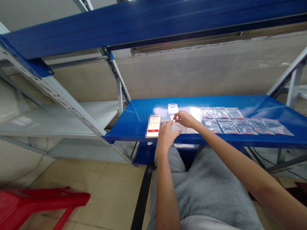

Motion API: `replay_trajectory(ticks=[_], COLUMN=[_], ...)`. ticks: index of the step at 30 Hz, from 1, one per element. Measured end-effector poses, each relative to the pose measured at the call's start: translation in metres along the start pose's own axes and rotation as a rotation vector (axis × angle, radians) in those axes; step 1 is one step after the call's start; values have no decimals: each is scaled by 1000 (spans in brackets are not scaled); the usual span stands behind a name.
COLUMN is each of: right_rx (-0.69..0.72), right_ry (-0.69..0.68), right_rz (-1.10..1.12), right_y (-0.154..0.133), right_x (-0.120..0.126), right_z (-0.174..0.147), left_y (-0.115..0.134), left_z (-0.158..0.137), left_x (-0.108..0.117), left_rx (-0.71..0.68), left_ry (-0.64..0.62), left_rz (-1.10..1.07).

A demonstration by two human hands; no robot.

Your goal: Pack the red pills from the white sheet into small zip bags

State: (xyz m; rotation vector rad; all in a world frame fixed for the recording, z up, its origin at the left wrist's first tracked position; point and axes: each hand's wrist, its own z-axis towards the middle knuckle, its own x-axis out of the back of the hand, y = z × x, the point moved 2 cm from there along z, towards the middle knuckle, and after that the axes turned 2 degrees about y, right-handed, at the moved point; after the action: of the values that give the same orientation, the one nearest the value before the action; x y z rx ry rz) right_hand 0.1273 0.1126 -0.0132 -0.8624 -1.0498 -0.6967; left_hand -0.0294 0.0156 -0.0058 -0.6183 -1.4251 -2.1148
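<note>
Clear bag on blue shelf, left hand fingers pressing it, right hand pinching its top

My hands meet over a small bag at the shelf's front edge. A phone lies left of it, another bag behind, two rows of bags to my right.

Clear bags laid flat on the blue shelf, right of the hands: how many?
8 bags visible on the blue shelf: three in the back row, five in the front row. One more lies beyond the hands, another is held; more may be hidden under them.
</note>
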Motion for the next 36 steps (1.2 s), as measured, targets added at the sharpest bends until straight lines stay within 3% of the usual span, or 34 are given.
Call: replay_trajectory(ticks=[9, 15, 21, 23, 28, 36], right_rx=[29, 43, 141, 106, -129, -138], right_ry=[-24, 22, -93, -71, 134, 126], right_rz=[13, 341, 508, 470, 243, 72], right_y=[-4, -10, -16, -9, 19, 28], right_x=[8, 29, 32, 31, 24, -3], right_z=[1, -16, -23, -20, -14, -15], left_y=[-2, -1, 3, 3, 2, 0], left_z=[1, 0, 1, 1, 1, 0], left_x=[0, 1, 2, 2, 2, 1], left_rx=[18, 26, -7, -5, 3, 2], left_ry=[-3, 23, 15, 20, 26, 23], left_rz=[0, -9, 10, 8, -10, -12])
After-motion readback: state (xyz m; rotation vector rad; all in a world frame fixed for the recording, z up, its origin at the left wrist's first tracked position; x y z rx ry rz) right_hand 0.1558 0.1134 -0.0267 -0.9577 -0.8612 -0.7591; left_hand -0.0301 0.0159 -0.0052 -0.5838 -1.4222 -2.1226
